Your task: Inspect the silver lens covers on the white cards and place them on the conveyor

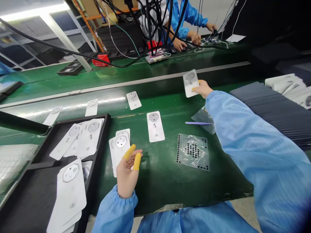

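Light-blue fabric sleeve [243, 136] sweeps from the lower right up to the right hand [204, 89], whose yellow-capped fingertips pinch the right edge of a white round-cornered card [190, 83], upper right of centre. Its markings are too blurred to read; a matching white card with a grey disc [155, 127], mid-frame, bears dark print too small to make out. Left hand [128, 171], lower centre, is half open and empty. Across the green tabletop [157, 181] lie clear dotted bubble plastic [193, 153] and, lower left, a black tray [24, 187]. Black cables [148, 26] hang at the top before a co-worker's blue sleeve [198, 17].
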`<state>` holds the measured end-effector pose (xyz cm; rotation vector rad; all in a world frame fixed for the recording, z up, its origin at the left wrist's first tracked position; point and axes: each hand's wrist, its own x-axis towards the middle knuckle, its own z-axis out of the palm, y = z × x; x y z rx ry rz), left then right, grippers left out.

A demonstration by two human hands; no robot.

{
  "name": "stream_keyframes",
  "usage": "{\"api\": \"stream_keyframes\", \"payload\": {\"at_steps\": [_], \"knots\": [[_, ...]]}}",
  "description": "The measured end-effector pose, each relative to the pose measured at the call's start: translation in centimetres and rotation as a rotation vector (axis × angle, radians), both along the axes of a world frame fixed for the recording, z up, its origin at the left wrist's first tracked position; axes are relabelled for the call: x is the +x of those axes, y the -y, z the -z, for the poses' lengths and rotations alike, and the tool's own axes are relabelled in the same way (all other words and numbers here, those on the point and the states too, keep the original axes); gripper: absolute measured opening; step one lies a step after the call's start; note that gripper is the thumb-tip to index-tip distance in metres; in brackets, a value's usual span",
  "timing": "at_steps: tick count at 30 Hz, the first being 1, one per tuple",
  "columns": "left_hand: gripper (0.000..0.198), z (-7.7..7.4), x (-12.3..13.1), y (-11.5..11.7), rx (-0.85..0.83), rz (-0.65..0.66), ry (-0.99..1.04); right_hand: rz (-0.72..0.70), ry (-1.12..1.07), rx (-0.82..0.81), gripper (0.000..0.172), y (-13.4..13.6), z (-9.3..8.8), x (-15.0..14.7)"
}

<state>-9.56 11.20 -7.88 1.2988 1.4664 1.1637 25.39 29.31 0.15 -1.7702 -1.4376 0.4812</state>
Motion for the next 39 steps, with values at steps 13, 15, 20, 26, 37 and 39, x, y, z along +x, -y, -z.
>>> {"api": "stream_keyframes", "payload": {"at_steps": [13, 15, 20, 26, 37, 39], "knots": [[0.056, 0.0, 3.8, 1.0, -0.06, -0.104, 0.123, -0.379, 0.214, 0.119, 0.042, 25.7, 10.9, -7.6], [0.036, 0.3, 3.4, 1.1, -0.182, -0.036, 0.114, -0.396, 0.171, 0.181, 0.036, 25.7, 11.8, -6.7], [0.039, 0.3, 6.9, 2.4, -0.394, 0.281, 0.086, -0.303, 0.061, 0.303, 0.052, 26.3, 11.3, -6.9], [0.031, -0.5, 9.5, 2.7, -0.483, 0.349, 0.165, -0.529, -0.005, 0.215, 0.05, 26.9, 9.4, -6.8], [0.04, -0.3, 8.6, 2.8, -0.574, 0.468, 0.416, -0.58, -0.005, 0.2, 0.025, 23.4, 8.0, -8.6], [0.035, -0.3, 8.5, 2.9, -0.497, 0.483, 0.353, -0.597, 0.044, 0.219, 0.028, 23.4, 8.2, -8.5]]}}
